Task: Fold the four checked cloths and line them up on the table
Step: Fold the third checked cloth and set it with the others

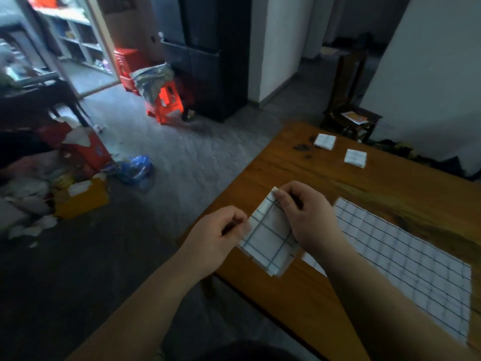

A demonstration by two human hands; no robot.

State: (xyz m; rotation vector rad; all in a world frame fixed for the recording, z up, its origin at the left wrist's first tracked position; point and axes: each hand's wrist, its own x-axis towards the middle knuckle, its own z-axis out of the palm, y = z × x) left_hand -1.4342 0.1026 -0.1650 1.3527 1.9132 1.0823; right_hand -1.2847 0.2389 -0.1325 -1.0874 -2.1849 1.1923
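Note:
A white cloth with blue checks, folded into a small square point(269, 241), lies near the left edge of the wooden table point(312, 295). My left hand point(221, 235) pinches its left corner. My right hand point(302, 214) pinches its far corner, fingers curled over the top. Beside it to the right an unfolded checked cloth point(406, 261) lies flat on the table. At the far end sit two small folded checked cloths, one point(324, 141) behind the other point(355, 158).
Dark stains point(302, 147) mark the table near the far folded cloths. A dark wooden chair point(351, 105) stands past the table's far end. On the floor to the left are an orange stool point(166, 102), boxes and bags point(78, 178).

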